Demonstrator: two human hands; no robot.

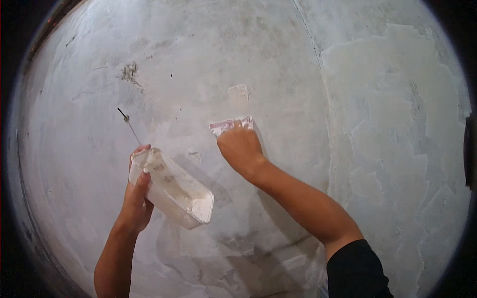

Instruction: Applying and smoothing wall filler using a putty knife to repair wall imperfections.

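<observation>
White trough (174, 187) — one end in left hand (137, 199)

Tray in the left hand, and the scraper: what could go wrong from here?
The left hand grips the tray at one end only, and paste sits at the other, so it might tip and spill.
The right hand holds the scraper at the wall, near a pale patch; uneven pressure could leave ridges.

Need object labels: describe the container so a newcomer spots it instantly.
Against the mottled grey surface, find the bare left hand left of centre. It holds a translucent whitish oblong tub. Unlike the small pinkish-white tool at the right hand, it's hollow, with white paste inside.
</observation>
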